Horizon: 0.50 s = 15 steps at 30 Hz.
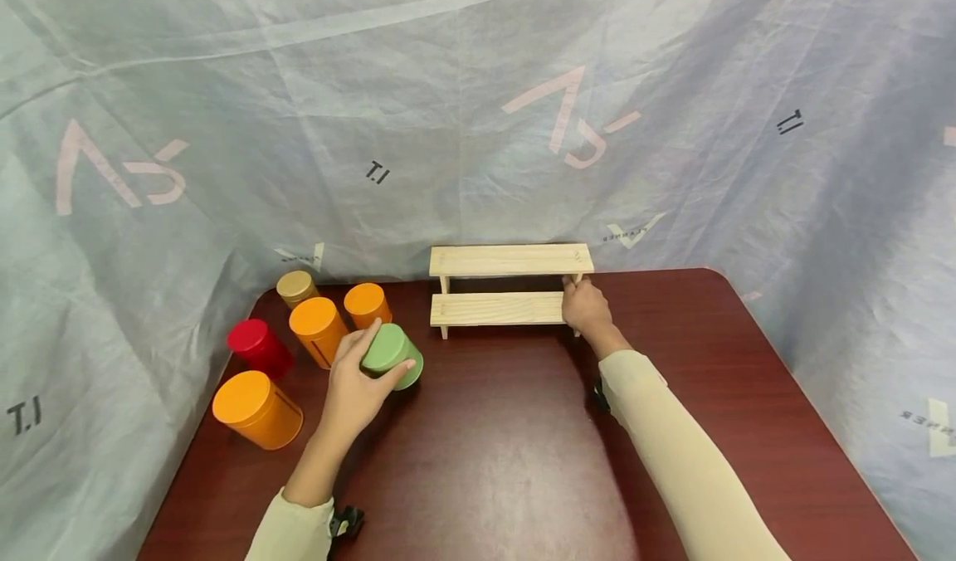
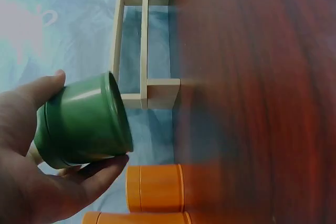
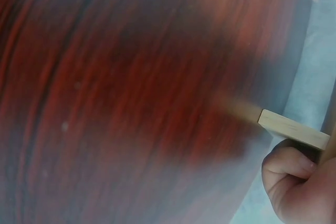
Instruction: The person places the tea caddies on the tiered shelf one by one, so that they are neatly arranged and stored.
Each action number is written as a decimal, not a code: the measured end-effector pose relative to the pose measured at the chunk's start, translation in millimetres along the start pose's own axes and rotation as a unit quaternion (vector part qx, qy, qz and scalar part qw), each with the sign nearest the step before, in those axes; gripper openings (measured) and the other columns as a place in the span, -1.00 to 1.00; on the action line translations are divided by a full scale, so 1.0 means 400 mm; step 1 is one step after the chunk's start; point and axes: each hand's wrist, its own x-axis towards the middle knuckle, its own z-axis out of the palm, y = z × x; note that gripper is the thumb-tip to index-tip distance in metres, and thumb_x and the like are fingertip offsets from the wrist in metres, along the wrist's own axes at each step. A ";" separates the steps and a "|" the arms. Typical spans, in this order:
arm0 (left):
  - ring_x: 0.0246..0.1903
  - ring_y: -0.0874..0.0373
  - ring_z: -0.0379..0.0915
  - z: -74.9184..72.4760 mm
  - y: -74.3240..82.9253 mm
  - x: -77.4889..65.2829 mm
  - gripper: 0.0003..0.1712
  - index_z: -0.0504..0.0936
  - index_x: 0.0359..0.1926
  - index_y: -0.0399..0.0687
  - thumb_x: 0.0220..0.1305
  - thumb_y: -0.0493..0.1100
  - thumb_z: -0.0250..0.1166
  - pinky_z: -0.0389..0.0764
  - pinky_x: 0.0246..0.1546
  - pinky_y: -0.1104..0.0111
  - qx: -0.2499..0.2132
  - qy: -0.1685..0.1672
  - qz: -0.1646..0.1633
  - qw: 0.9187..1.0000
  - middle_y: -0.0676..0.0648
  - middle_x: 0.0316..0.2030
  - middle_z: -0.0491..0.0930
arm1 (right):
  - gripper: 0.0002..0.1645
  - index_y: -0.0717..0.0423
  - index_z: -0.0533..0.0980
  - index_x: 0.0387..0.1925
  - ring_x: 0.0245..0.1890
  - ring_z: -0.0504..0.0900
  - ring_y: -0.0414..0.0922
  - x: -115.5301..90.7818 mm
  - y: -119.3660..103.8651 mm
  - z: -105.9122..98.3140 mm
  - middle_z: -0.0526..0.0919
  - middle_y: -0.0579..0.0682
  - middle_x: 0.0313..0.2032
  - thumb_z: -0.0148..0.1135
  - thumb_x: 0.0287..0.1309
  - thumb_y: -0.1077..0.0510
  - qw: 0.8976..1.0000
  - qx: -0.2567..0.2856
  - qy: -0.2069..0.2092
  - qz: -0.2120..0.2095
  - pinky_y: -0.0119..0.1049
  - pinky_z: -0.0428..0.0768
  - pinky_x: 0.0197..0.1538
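My left hand grips a green lidded canister, thumb on one side and fingers on the other. In the left wrist view the green canister is held tilted, raised off the dark table. At the back of the table stands a two-tier wooden shelf with bare boards. My right hand holds the shelf's right end by its lower board. Curled fingers of the right hand show beside a piece of the wooden shelf in the right wrist view.
Left of the green canister stand a small orange canister, a taller orange one, a gold-lidded one, a red one and a large orange one. Grey printed sheeting hangs around the reddish-brown table.
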 end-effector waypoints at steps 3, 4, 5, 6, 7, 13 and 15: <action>0.29 -0.16 0.48 0.016 0.011 0.017 0.18 0.28 0.62 0.06 0.06 0.08 0.69 0.51 0.35 -0.12 -0.028 0.005 -0.004 1.000 -0.21 0.40 0.45 | -0.23 0.31 0.47 0.04 -0.17 0.69 0.31 0.002 0.000 -0.004 0.62 0.33 -0.22 -0.48 0.66 -0.23 1.000 0.002 0.000 -0.004 0.19 0.68 0.00; 0.30 -0.14 0.49 0.022 0.014 0.023 0.20 0.25 0.63 0.04 0.06 0.07 0.70 0.52 0.36 -0.10 -0.044 0.007 -0.008 0.999 -0.19 0.41 0.46 | -0.23 0.32 0.47 0.05 -0.16 0.69 0.31 0.002 0.000 -0.005 0.61 0.34 -0.20 -0.48 0.66 -0.23 1.000 0.002 -0.001 -0.006 0.19 0.68 0.01; 0.30 -0.13 0.50 0.027 0.017 0.028 0.20 0.24 0.62 0.04 0.05 0.05 0.70 0.53 0.36 -0.05 -0.064 0.009 -0.013 0.998 -0.18 0.41 0.47 | -0.22 0.32 0.47 0.05 -0.14 0.69 0.32 0.003 -0.001 -0.005 0.62 0.35 -0.19 -0.48 0.66 -0.23 1.000 0.002 -0.001 -0.007 0.20 0.68 0.02; 0.29 -0.11 0.52 0.033 0.021 0.034 0.18 0.25 0.62 0.02 0.06 0.01 0.70 0.56 0.36 0.02 -0.086 0.010 -0.016 0.996 -0.17 0.41 0.48 | -0.22 0.33 0.47 0.05 -0.13 0.69 0.33 0.003 -0.002 -0.005 0.62 0.36 -0.18 -0.48 0.66 -0.23 1.000 0.000 -0.001 -0.008 0.21 0.68 0.04; 0.27 -0.09 0.54 0.039 0.025 0.040 0.16 0.27 0.60 0.00 0.06 -0.03 0.71 0.59 0.33 0.14 -0.108 0.011 -0.017 0.994 -0.17 0.39 0.50 | -0.21 0.33 0.47 0.06 -0.12 0.70 0.33 0.003 -0.002 -0.005 0.63 0.37 -0.17 -0.48 0.66 -0.24 1.000 -0.001 0.000 -0.009 0.21 0.68 0.05; 0.23 -0.05 0.53 0.070 0.053 0.072 0.01 0.35 0.52 -0.08 0.11 -0.12 0.67 0.55 0.04 0.69 -0.182 0.039 -0.025 0.982 -0.20 0.39 0.42 | -0.15 0.35 0.43 0.12 -0.22 0.71 0.28 -0.006 -0.001 0.001 0.63 0.34 -0.22 -0.55 0.64 -0.28 1.000 -0.004 -0.005 -0.004 0.14 0.70 -0.06; 0.21 -0.05 0.52 0.080 0.060 0.081 0.01 0.34 0.53 -0.09 0.13 -0.13 0.66 0.55 0.00 0.71 -0.203 0.046 -0.028 0.978 -0.21 0.37 0.41 | -0.14 0.35 0.41 0.13 -0.28 0.69 0.25 -0.011 0.001 0.002 0.62 0.32 -0.25 -0.56 0.64 -0.29 1.000 0.000 -0.012 -0.003 0.11 0.69 -0.12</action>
